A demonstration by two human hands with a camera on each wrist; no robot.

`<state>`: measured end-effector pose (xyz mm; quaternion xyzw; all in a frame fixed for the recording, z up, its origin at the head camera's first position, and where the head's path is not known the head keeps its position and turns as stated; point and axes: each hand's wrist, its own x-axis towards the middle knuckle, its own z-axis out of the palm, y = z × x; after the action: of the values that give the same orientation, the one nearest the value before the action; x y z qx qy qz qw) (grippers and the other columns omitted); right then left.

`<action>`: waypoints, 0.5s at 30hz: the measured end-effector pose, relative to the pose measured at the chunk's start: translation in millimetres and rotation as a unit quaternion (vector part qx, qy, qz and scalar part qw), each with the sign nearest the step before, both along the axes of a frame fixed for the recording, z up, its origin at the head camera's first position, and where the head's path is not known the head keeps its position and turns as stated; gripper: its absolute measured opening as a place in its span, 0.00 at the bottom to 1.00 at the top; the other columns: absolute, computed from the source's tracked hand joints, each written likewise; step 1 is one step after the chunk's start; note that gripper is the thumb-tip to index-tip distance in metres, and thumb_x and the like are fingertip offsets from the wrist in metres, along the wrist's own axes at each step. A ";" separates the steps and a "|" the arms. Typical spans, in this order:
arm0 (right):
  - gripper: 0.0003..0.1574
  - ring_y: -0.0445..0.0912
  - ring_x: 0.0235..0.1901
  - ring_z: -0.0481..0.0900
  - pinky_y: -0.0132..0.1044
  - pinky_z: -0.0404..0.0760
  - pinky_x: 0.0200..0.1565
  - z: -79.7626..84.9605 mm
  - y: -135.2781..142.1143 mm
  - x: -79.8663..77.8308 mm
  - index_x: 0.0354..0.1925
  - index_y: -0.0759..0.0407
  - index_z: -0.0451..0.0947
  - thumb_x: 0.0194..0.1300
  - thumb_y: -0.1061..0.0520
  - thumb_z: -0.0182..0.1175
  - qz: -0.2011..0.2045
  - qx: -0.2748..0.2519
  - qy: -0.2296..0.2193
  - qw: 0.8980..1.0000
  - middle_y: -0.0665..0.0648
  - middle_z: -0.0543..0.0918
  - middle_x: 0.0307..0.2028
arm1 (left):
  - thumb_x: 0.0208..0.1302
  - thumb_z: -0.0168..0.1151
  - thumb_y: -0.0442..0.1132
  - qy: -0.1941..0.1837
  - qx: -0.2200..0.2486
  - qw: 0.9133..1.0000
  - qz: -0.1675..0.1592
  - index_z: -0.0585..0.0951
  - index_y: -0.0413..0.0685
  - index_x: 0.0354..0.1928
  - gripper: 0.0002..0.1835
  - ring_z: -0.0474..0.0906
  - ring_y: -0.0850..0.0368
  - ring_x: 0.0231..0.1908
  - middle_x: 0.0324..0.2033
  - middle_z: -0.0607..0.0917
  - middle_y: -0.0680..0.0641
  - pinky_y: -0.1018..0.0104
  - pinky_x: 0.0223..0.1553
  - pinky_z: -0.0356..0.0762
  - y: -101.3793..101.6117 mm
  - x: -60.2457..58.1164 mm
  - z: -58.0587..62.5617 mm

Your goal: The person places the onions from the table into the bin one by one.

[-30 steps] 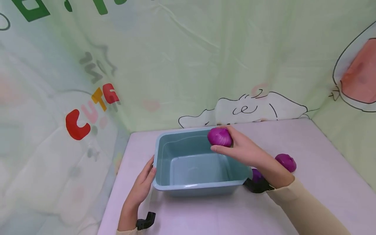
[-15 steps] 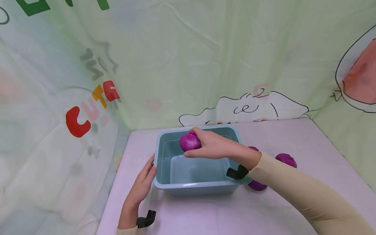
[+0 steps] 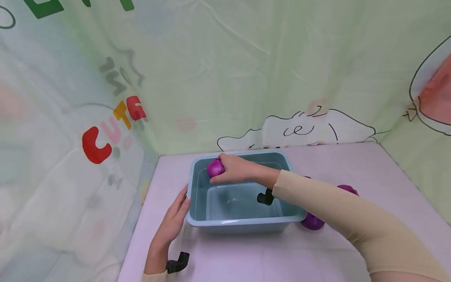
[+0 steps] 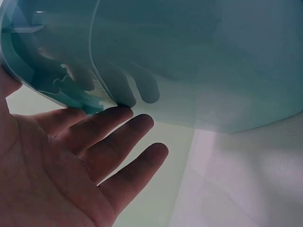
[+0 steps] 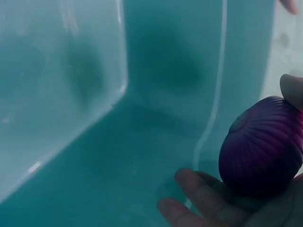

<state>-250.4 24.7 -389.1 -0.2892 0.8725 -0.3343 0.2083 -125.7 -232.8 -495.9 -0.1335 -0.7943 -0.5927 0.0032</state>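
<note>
A purple onion is held by my right hand inside the far left part of a blue-grey plastic basin. The right wrist view shows the onion between thumb and fingers, above the basin floor. My left hand rests against the basin's left side, thumb near the rim. In the left wrist view, its fingers are extended and spread beside the translucent basin wall. The basin floor shows no other onion in the head view.
Right of the basin, one purple onion lies near its front corner. Another onion lies farther right, partly behind the right sleeve. A sliver of a third shows above that sleeve. A printed curtain stands behind the table.
My right hand has carried the onion leftward across the basin, from its far right part to its far left part. The left hand stays at the basin's left side.
</note>
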 end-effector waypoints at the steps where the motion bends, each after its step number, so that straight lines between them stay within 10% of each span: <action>1: 0.48 0.49 0.48 0.80 0.39 0.86 0.39 -3.9 -2.0 -1.7 0.65 0.62 0.66 0.58 0.40 0.76 -0.002 0.003 -0.004 1.000 0.54 0.80 0.49 | 0.85 0.47 0.46 0.000 -0.001 1.000 0.000 0.56 0.59 0.83 0.30 0.56 0.44 0.76 0.79 0.59 0.51 0.31 0.68 0.57 0.2 -0.1 -0.1; 15: 0.26 0.48 0.37 0.81 0.37 0.82 0.35 -32.5 -37.3 -7.4 0.49 0.57 0.76 0.66 0.40 0.68 -0.020 0.001 -0.005 1.000 0.53 0.82 0.35 | 0.85 0.46 0.47 0.000 0.000 1.000 -0.002 0.56 0.60 0.83 0.30 0.58 0.44 0.76 0.79 0.59 0.51 0.33 0.68 0.60 -0.3 -0.7 -2.2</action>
<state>-257.8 -12.5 -421.6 -0.2696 0.8775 -0.3390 0.2058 -126.4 -233.2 -498.1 -0.1352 -0.7942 -0.5925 0.0022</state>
